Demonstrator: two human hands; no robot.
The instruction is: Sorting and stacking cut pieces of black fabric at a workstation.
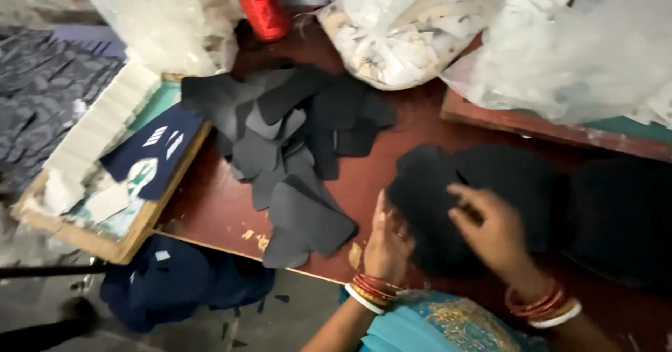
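My left hand (387, 243) presses against the near left edge of a stack of black cut pieces (427, 205) on the red-brown table (413, 135). My right hand (493, 229) lies on top of that stack, its fingers pinching at the top black piece. Both wrists wear red and white bangles. A loose heap of grey and black fabric pieces (287, 149) lies left of the hands, spilling over the table's front edge. More black pieces (616, 212) are stacked at the right.
A shallow wooden tray (63, 226) at left holds white strips and a dark blue piece. A red can (257, 3) and plastic bags of white scraps (413, 30) stand at the back. A raised board (532, 124) carries a filmy bag. Dark blue cloth (175, 282) lies on the floor.
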